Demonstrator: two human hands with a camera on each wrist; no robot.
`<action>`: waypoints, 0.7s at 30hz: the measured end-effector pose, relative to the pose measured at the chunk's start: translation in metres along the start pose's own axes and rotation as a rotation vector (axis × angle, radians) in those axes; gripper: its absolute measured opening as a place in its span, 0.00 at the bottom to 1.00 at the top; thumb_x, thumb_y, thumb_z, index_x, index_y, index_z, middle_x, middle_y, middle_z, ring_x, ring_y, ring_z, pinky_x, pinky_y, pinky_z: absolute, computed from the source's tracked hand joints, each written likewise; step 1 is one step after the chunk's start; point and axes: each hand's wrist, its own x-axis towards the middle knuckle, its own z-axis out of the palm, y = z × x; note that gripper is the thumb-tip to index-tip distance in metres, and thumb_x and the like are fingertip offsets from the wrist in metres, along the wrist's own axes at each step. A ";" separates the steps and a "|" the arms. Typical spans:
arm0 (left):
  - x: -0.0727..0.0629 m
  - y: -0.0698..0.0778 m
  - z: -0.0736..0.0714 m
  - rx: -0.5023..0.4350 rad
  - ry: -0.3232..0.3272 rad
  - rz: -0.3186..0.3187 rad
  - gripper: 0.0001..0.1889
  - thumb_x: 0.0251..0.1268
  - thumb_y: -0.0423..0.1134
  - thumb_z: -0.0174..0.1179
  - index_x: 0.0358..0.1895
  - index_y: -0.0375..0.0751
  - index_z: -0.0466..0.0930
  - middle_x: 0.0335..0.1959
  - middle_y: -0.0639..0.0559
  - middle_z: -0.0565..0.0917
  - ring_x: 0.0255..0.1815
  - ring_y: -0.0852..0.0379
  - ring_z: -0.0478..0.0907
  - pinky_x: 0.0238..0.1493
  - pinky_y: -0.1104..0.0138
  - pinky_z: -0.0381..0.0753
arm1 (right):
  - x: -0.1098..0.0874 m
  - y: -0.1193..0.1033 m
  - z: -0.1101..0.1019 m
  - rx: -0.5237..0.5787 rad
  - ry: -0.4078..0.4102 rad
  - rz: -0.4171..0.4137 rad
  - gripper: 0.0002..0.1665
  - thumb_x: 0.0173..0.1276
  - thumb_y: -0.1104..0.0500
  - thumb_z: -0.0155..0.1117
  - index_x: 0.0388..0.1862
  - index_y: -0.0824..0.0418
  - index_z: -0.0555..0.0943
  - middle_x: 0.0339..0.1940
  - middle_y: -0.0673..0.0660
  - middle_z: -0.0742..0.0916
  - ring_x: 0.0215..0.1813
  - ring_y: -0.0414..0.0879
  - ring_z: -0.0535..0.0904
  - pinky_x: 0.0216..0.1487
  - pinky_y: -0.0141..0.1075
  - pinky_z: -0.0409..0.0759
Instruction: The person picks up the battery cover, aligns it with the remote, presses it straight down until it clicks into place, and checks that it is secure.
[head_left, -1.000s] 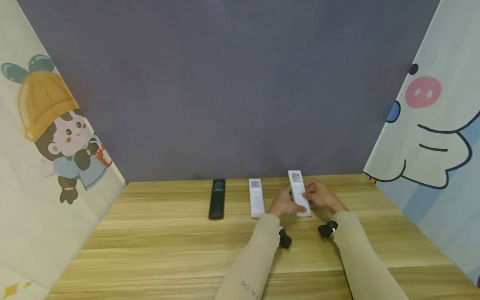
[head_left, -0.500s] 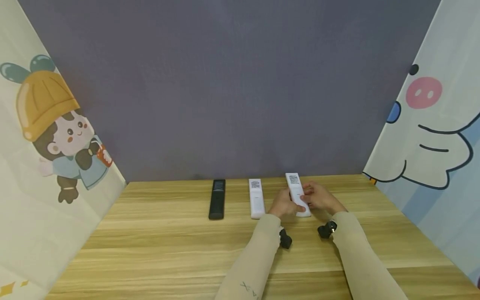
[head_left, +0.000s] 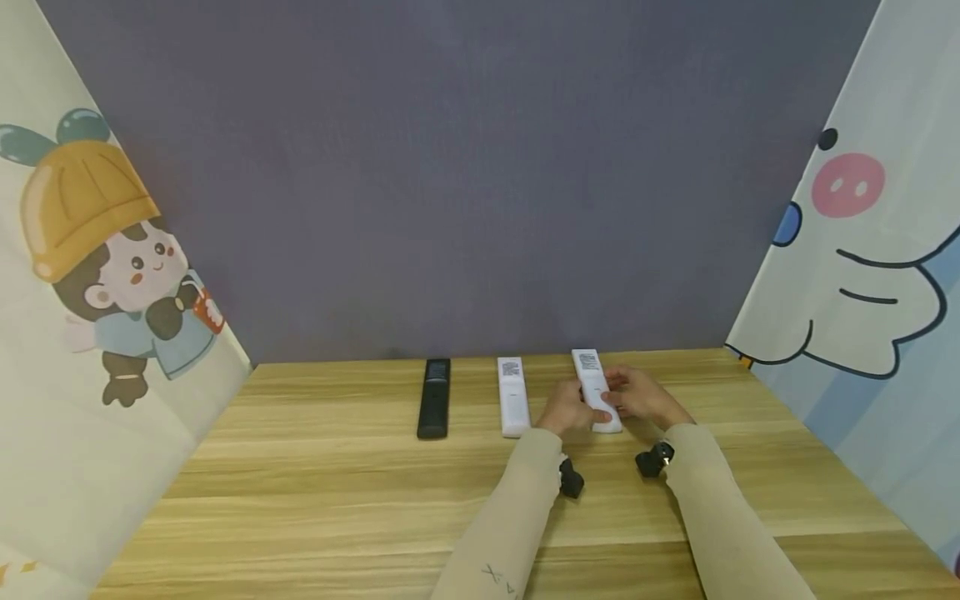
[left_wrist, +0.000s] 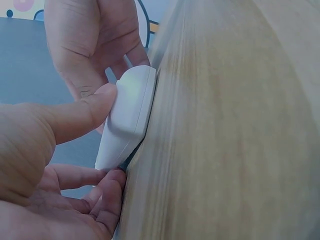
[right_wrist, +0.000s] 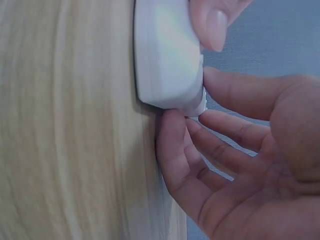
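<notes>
Lowered since a second ago, the white remote (head_left: 596,390) lies nearly flat on the table (head_left: 315,492), pinched by left hand (head_left: 567,408) and right hand (head_left: 637,393); trapped fingertips could tip it.

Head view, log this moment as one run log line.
left hand: grips white remote | right hand: holds same remote | remote on table

The worktop (head_left: 337,500) is pale wood-grain with a smooth, faintly sheened finish. The white remote (head_left: 596,390) looks like smooth, slightly glossy plastic with a printed paper label; its neighbour (head_left: 512,396) is alike. The black remote (head_left: 434,398) is matt plastic. The sleeves (head_left: 510,517) are soft beige cloth.
</notes>
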 end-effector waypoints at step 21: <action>-0.001 0.001 0.001 0.050 0.010 0.023 0.15 0.57 0.41 0.77 0.43 0.36 0.87 0.37 0.50 0.86 0.34 0.62 0.74 0.36 0.72 0.76 | 0.000 -0.003 0.004 -0.035 0.032 0.017 0.25 0.73 0.69 0.59 0.67 0.74 0.73 0.62 0.76 0.78 0.53 0.55 0.82 0.44 0.40 0.86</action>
